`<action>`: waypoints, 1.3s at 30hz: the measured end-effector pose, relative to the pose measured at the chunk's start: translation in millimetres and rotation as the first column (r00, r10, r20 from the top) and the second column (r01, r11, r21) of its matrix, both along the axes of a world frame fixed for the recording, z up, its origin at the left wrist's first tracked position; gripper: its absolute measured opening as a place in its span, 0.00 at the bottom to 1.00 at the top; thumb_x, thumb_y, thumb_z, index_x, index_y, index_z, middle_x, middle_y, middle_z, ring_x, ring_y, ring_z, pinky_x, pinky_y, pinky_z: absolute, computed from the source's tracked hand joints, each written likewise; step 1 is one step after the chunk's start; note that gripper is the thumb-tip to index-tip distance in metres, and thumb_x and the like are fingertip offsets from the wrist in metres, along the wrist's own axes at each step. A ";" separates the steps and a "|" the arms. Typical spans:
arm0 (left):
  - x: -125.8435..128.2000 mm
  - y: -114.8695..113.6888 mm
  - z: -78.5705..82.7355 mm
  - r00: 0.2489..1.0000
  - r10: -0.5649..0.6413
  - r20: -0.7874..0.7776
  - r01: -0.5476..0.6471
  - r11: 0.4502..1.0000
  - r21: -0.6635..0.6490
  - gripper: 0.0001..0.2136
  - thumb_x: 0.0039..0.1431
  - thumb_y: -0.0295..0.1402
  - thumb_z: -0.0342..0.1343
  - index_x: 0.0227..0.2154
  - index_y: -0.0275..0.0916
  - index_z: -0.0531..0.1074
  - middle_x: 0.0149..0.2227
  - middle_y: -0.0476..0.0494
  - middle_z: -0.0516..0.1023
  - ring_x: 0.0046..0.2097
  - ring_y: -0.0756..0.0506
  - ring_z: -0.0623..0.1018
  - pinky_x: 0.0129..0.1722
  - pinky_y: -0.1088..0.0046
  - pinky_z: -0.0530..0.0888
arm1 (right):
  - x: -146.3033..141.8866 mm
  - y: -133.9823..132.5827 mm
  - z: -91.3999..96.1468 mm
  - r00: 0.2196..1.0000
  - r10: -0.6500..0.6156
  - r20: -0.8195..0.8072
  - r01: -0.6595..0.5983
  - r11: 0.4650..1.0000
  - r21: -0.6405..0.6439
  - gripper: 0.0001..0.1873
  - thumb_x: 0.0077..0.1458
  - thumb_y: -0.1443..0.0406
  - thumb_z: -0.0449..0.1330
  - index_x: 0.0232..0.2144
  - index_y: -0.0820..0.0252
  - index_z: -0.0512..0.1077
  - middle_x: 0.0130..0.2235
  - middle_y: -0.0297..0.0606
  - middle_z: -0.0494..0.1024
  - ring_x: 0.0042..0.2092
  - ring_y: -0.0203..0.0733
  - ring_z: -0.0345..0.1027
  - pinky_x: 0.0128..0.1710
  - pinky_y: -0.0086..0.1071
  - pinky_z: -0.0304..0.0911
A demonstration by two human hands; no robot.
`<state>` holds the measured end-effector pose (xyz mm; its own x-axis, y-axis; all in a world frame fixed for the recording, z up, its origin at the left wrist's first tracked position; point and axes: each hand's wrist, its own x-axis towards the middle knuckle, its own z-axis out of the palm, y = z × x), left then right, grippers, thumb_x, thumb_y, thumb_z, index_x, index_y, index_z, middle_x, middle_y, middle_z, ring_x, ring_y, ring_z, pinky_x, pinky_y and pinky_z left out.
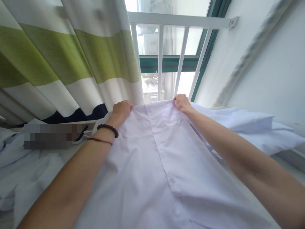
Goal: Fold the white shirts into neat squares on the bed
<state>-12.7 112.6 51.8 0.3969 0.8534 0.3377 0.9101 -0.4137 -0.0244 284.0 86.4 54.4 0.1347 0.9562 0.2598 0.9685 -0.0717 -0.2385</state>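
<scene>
A white button-up shirt [152, 165] lies spread out flat in front of me, its button placket running down the middle and a chest pocket near the far end. My left hand [122, 109] pinches the shirt's far edge on the left side; the wrist wears a dark bead bracelet and a thin red cord. My right hand [182, 102] is closed on the same far edge to the right. Both arms stretch forward over the cloth.
More white garments [252, 127] are piled at the right and others [21, 171] at the left. A green, white and navy striped curtain [71, 60] hangs at the back left. A window with white bars [171, 60] lies straight ahead, a white wall to the right.
</scene>
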 end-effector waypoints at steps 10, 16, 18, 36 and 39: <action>35.5 -83.7 -22.3 0.942 -0.320 -0.097 0.308 0.943 -0.125 0.16 0.66 0.31 0.43 0.51 0.37 0.71 0.53 0.39 0.73 0.54 0.41 0.69 0.55 0.63 0.62 | -40.5 -125.7 -32.7 0.922 0.386 0.003 -0.386 0.922 -0.037 0.23 0.62 0.64 0.49 0.58 0.65 0.62 0.61 0.51 0.63 0.62 0.51 0.56 0.60 0.46 0.53; 28.5 -121.7 -67.4 0.943 -0.328 -0.063 0.265 0.848 -0.459 0.27 0.67 0.49 0.35 0.65 0.49 0.50 0.68 0.43 0.49 0.68 0.34 0.49 0.61 0.49 0.53 | -40.4 -203.3 -68.0 0.846 0.526 -0.093 -0.534 0.831 -0.156 0.33 0.64 0.50 0.44 0.63 0.65 0.55 0.67 0.49 0.50 0.68 0.49 0.41 0.64 0.47 0.44; 27.7 -121.1 -74.2 0.950 -0.310 -0.047 0.257 0.856 -0.448 0.27 0.66 0.50 0.35 0.66 0.51 0.48 0.68 0.43 0.46 0.68 0.34 0.46 0.61 0.47 0.50 | -39.0 -201.1 -79.4 0.858 0.507 -0.084 -0.513 0.836 -0.196 0.34 0.64 0.50 0.41 0.65 0.64 0.52 0.68 0.48 0.45 0.68 0.49 0.36 0.65 0.47 0.40; 35.8 -225.8 -21.6 0.881 -0.473 -0.016 0.440 0.832 -0.338 0.14 0.64 0.43 0.45 0.32 0.40 0.70 0.35 0.42 0.77 0.37 0.43 0.75 0.39 0.65 0.69 | -30.3 -281.8 -55.7 0.601 0.799 -0.034 -0.799 0.599 -0.055 0.07 0.59 0.61 0.55 0.33 0.59 0.69 0.33 0.37 0.71 0.35 0.39 0.62 0.38 0.32 0.58; 37.5 -284.4 -15.7 0.748 -0.662 0.054 0.585 0.617 -0.526 0.20 0.52 0.56 0.55 0.32 0.43 0.69 0.32 0.46 0.76 0.33 0.44 0.75 0.33 0.69 0.69 | -25.4 -285.5 -58.3 0.590 0.807 0.034 -0.800 0.589 -0.110 0.12 0.58 0.57 0.55 0.32 0.60 0.68 0.33 0.37 0.71 0.35 0.39 0.61 0.37 0.33 0.56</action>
<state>24.8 -171.8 36.1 0.9022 0.4077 -0.1409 0.4308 -0.8682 0.2462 258.6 -199.1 -3.9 -0.7141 0.6822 0.1571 0.6544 0.7303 -0.1961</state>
